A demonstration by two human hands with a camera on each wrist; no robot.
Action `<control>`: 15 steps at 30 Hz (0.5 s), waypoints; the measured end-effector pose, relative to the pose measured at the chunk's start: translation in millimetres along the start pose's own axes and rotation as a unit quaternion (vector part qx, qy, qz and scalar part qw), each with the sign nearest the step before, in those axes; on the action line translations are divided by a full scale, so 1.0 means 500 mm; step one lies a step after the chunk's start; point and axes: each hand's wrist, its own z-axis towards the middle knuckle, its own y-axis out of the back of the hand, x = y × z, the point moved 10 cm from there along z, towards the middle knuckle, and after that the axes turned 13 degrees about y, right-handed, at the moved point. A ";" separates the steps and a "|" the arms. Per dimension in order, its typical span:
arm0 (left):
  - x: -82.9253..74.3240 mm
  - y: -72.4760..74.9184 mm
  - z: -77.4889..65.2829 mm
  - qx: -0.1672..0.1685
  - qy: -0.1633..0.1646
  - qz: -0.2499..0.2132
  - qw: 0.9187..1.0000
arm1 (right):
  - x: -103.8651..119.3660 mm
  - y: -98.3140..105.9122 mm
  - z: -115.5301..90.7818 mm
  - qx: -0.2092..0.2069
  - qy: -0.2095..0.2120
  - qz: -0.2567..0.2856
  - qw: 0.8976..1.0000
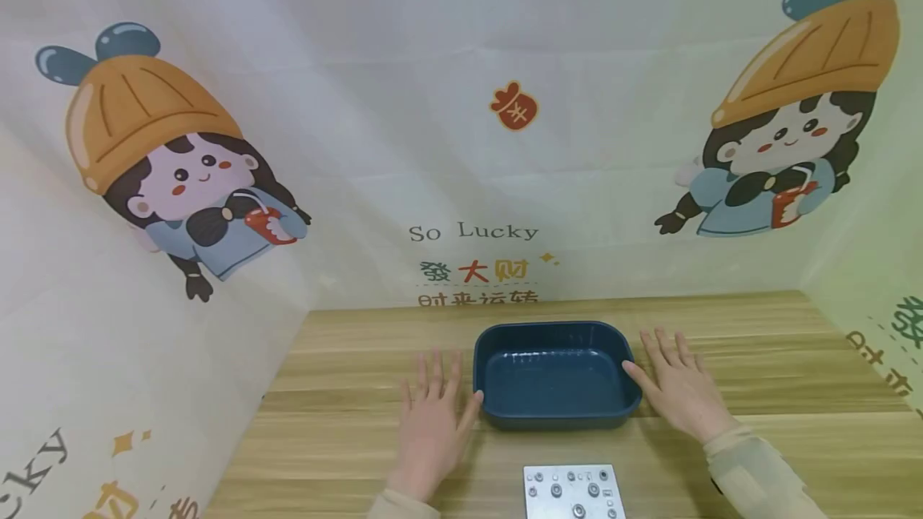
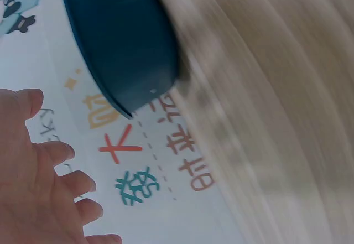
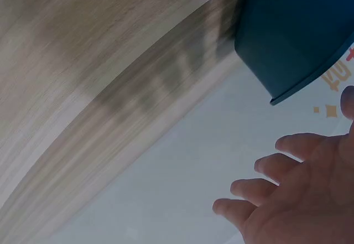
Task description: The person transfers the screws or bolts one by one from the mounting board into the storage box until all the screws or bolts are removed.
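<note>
A deep blue rectangular dish [image 1: 558, 391] with rounded corners stands on the wooden table, and nothing shows inside it. Beside its left end is my left hand [image 1: 433, 431], fingers spread and pointing away from me, the thumb tip over the rim's edge. My right hand [image 1: 681, 392] is at the dish's right end, fingers likewise extended, with its thumb tip at the rim. Both wrist views show a gap between the visible fingers and the dish wall [image 2: 124, 39]; whether either thumb touches it I cannot tell. Neither hand holds anything.
In front of the dish lies a silver metal plate [image 1: 566, 495] with round studs, cut off by the frame's bottom edge. A white printed cloth [image 1: 375, 142] hangs behind the wooden table [image 1: 324, 423] and along both sides.
</note>
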 end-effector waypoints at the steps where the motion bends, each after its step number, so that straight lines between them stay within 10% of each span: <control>1: -0.005 0.002 -0.006 0.003 -0.003 -0.003 1.000 | 0.003 0.000 0.002 -0.003 0.004 -0.002 1.000; 15: -0.089 -0.002 -0.100 0.048 -0.065 -0.046 0.996 | 0.026 -0.023 0.039 -0.031 0.023 0.128 0.991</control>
